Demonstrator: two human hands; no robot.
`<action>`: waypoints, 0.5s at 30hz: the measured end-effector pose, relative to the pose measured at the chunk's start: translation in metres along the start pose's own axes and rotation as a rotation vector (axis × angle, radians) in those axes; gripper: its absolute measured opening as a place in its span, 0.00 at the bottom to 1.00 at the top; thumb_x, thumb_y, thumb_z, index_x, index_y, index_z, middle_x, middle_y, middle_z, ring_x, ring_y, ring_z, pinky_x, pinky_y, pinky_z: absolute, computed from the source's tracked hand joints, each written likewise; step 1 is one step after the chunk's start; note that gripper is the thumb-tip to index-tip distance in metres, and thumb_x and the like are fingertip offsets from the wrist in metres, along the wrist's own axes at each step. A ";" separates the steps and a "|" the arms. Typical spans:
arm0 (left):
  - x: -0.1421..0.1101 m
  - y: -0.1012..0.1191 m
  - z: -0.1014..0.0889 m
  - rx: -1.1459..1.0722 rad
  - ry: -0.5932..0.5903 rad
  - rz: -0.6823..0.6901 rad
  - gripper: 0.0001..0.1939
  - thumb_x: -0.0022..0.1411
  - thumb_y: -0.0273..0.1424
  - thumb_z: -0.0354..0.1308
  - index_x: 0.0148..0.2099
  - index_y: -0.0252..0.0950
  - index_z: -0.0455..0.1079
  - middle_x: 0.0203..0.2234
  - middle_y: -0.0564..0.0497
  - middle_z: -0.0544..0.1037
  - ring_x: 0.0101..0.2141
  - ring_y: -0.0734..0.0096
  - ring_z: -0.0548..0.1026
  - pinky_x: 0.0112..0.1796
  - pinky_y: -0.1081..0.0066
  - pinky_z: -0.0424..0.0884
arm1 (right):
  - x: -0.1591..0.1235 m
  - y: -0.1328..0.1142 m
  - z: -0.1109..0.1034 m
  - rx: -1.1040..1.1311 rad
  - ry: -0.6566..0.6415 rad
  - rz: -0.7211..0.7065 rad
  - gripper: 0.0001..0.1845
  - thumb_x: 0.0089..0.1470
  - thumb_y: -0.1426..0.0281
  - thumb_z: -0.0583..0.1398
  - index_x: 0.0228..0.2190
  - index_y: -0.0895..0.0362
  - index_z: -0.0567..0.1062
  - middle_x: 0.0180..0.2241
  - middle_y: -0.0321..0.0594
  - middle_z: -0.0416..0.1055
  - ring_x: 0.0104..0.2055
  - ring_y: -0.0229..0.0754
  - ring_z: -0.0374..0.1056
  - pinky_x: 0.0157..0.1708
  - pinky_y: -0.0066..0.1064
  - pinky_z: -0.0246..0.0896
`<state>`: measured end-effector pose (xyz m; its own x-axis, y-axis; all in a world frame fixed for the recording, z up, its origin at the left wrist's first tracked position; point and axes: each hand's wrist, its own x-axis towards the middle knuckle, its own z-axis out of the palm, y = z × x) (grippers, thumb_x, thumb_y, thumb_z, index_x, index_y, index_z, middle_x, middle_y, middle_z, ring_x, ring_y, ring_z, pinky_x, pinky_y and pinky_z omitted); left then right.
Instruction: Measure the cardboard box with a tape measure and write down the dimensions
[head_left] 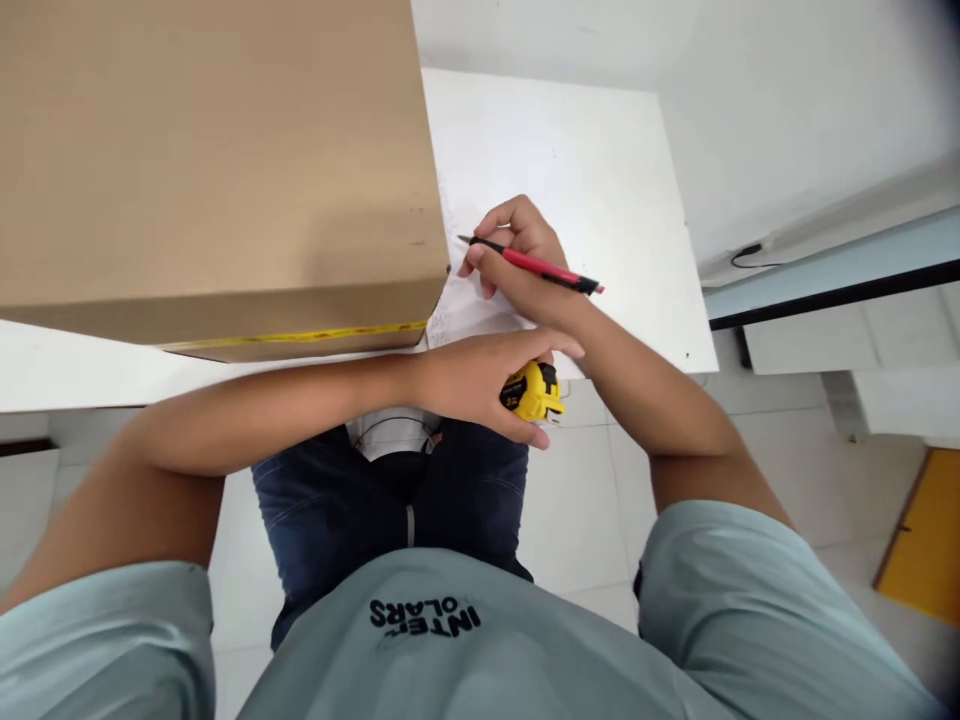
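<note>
My left hand (pixel 499 385) is closed around a yellow and black tape measure (pixel 534 392) just off the table's front edge. Between the fingers of my right hand (pixel 517 240) is a red and black mechanical pencil (pixel 536 265), its tip pointing left over a sheet of paper (pixel 469 310). Small handwriting shows along the paper's left part. A large brown cardboard box (pixel 217 150) stands to the left, hiding part of the sheet. Yellow tape (pixel 300 336) runs along the box's near lower side.
The white table (pixel 577 170) meets the wall at the back. To the right are a light blue panel with a black edge (pixel 832 290), a black cable (pixel 750 252) and a yellow board (pixel 926 540) near the tiled floor. My legs are below the table's front edge.
</note>
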<state>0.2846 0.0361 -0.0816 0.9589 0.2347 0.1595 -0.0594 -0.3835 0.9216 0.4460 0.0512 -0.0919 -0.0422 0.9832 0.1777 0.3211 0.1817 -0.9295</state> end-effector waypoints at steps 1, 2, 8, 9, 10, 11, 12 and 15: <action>0.000 0.001 -0.001 -0.006 0.007 0.021 0.34 0.53 0.42 0.73 0.60 0.41 0.70 0.51 0.45 0.78 0.47 0.59 0.77 0.47 0.63 0.72 | -0.001 0.000 -0.001 0.000 -0.019 -0.003 0.18 0.60 0.52 0.66 0.41 0.50 0.70 0.27 0.32 0.77 0.23 0.37 0.69 0.24 0.32 0.68; 0.001 0.002 -0.002 -0.011 0.005 0.039 0.29 0.54 0.41 0.72 0.56 0.41 0.73 0.50 0.46 0.79 0.47 0.59 0.77 0.48 0.63 0.71 | -0.001 0.000 -0.001 -0.001 -0.044 -0.015 0.19 0.59 0.52 0.67 0.42 0.50 0.71 0.28 0.33 0.78 0.23 0.38 0.69 0.23 0.33 0.68; 0.001 0.005 -0.005 0.006 -0.061 0.083 0.17 0.60 0.43 0.67 0.48 0.39 0.77 0.41 0.48 0.80 0.39 0.66 0.77 0.45 0.66 0.70 | 0.000 0.001 -0.002 -0.115 -0.027 -0.168 0.15 0.57 0.56 0.68 0.26 0.52 0.76 0.24 0.34 0.73 0.26 0.38 0.68 0.24 0.32 0.65; 0.000 0.005 -0.005 0.014 -0.064 0.085 0.17 0.60 0.42 0.66 0.47 0.39 0.77 0.39 0.49 0.79 0.38 0.66 0.77 0.44 0.66 0.70 | 0.000 0.002 -0.001 -0.131 -0.020 -0.178 0.15 0.57 0.58 0.68 0.25 0.53 0.76 0.23 0.33 0.72 0.25 0.38 0.67 0.25 0.32 0.64; 0.000 0.006 -0.005 0.018 -0.066 0.083 0.16 0.60 0.42 0.66 0.46 0.39 0.77 0.39 0.49 0.79 0.38 0.66 0.77 0.44 0.66 0.70 | 0.000 0.003 0.000 -0.140 -0.023 -0.180 0.14 0.56 0.60 0.68 0.25 0.53 0.76 0.23 0.33 0.71 0.25 0.37 0.66 0.25 0.31 0.64; 0.000 0.006 -0.005 0.019 -0.067 0.075 0.15 0.60 0.42 0.66 0.45 0.39 0.77 0.38 0.49 0.79 0.38 0.66 0.77 0.44 0.66 0.70 | 0.000 0.004 0.000 -0.144 -0.028 -0.179 0.12 0.56 0.62 0.68 0.25 0.53 0.76 0.23 0.32 0.71 0.25 0.37 0.65 0.25 0.31 0.64; -0.001 0.006 -0.005 0.016 -0.066 0.067 0.14 0.60 0.41 0.66 0.45 0.40 0.77 0.38 0.49 0.79 0.38 0.66 0.77 0.44 0.66 0.70 | 0.000 0.004 0.001 -0.147 -0.032 -0.178 0.10 0.56 0.64 0.67 0.25 0.53 0.77 0.24 0.33 0.72 0.26 0.37 0.66 0.25 0.31 0.64; 0.000 0.005 -0.005 -0.003 -0.058 0.076 0.13 0.60 0.41 0.66 0.43 0.39 0.77 0.38 0.49 0.79 0.38 0.66 0.77 0.43 0.66 0.70 | 0.001 0.006 0.001 -0.165 -0.032 -0.167 0.07 0.55 0.68 0.67 0.26 0.54 0.78 0.25 0.34 0.73 0.27 0.38 0.67 0.27 0.32 0.66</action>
<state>0.2827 0.0382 -0.0755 0.9660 0.1532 0.2083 -0.1332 -0.3959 0.9086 0.4465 0.0534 -0.0974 -0.1365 0.9403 0.3117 0.4571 0.3390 -0.8223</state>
